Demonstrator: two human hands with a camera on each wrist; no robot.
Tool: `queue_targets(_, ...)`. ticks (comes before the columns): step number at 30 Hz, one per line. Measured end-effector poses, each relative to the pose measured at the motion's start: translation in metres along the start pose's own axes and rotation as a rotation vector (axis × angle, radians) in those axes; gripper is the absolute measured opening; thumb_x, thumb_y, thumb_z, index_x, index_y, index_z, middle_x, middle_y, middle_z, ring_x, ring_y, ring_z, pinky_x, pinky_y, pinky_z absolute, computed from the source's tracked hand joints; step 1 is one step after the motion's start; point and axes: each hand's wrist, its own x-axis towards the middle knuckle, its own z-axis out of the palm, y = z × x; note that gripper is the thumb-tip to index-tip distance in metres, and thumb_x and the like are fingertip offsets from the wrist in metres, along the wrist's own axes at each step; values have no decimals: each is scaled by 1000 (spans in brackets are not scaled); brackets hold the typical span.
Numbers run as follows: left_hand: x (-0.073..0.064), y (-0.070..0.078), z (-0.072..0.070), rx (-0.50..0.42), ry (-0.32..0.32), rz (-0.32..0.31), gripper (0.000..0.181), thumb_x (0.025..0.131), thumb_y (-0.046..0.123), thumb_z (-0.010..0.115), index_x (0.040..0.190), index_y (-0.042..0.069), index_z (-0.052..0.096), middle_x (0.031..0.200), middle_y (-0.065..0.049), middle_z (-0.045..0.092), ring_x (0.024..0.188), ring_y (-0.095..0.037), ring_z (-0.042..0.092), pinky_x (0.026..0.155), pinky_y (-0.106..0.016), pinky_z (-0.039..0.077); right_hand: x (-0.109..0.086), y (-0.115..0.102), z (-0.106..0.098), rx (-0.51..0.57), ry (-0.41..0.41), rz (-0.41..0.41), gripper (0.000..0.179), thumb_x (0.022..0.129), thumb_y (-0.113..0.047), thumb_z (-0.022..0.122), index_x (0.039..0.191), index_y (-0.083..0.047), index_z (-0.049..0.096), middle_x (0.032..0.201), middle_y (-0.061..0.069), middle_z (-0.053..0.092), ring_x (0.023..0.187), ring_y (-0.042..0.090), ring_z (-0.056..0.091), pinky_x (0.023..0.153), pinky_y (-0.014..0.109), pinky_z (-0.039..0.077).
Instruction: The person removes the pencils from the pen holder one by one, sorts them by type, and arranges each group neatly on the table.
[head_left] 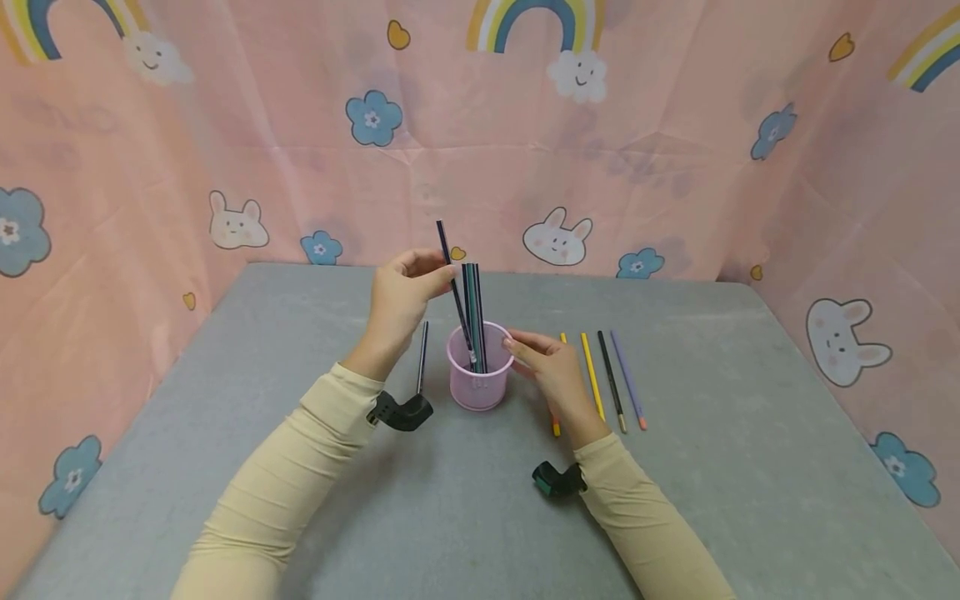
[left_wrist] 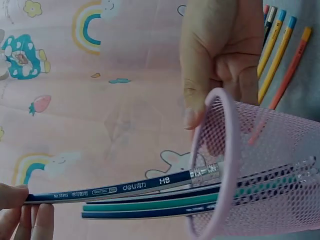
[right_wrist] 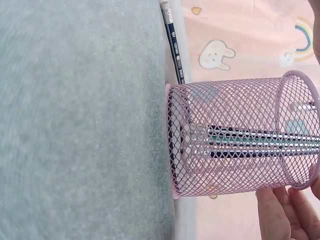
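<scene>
My left hand (head_left: pixel 401 300) pinches a dark blue pencil (left_wrist: pixel 125 189) by its upper end, with thumb on one side and fingers on the other. The pencil slants down, its silver ferrule and eraser end inside the rim of a pink mesh pencil cup (head_left: pixel 478 393). My right hand (head_left: pixel 558 379) grips the cup's rim on the right side, thumb at the edge and fingers against the mesh. Inside the cup stand several dark blue and green pencils (left_wrist: pixel 150 206), eraser ends down. The cup is upright on the grey table (head_left: pixel 465 508).
Left of the cup lies another dark blue pencil (head_left: pixel 423 358). To the right is a row of pencils: an orange one (head_left: pixel 556 423) partly behind my right hand, a yellow one (head_left: pixel 590 371), a black one (head_left: pixel 611 379) and a purple one (head_left: pixel 628 379). A pink patterned cloth (head_left: pixel 465 183) hangs behind.
</scene>
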Motion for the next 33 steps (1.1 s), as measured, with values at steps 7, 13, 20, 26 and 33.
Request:
queue_targets(7,0,12,-8,5,-20,-18,25,88,4,72,109,-8,65,88,3,65,80,-8,68,79,-24,63,1,0,2,-5,2,3,35,94,-20,70,125,-4,68,130,14,67,120,26,64,100,37,56)
queue_targets(13,0,16,-16,32,-42,-62,25,90,6,72,111,-5,65,90,3,65,84,-9,67,82,-25,63,1,1,2,-12,4,5,36,94,-21,70,126,-4,67,131,13,66,117,21,65,101,37,55)
queue_targets(20,-4,13,-22,83,-53,-131,28,91,7,71,115,-5,65,94,2,63,85,-8,65,82,-24,62,0,0,0,-4,-2,0,36,94,-21,70,126,-4,67,131,14,66,121,27,63,102,38,55)
queue_targets(26,-5,7,-29,160,-86,-171,29,92,9,70,117,-4,65,98,0,62,89,-10,65,87,-27,62,-3,1,0,-23,-3,-1,36,94,-22,70,125,-5,68,131,13,66,122,26,63,101,37,55)
queue_targets(33,-3,0,-34,215,-112,-209,30,93,12,70,119,-2,65,105,-4,64,92,-12,66,88,-27,61,-1,1,-1,-5,-13,1,38,95,-22,69,128,-3,66,132,13,65,124,28,61,102,36,54)
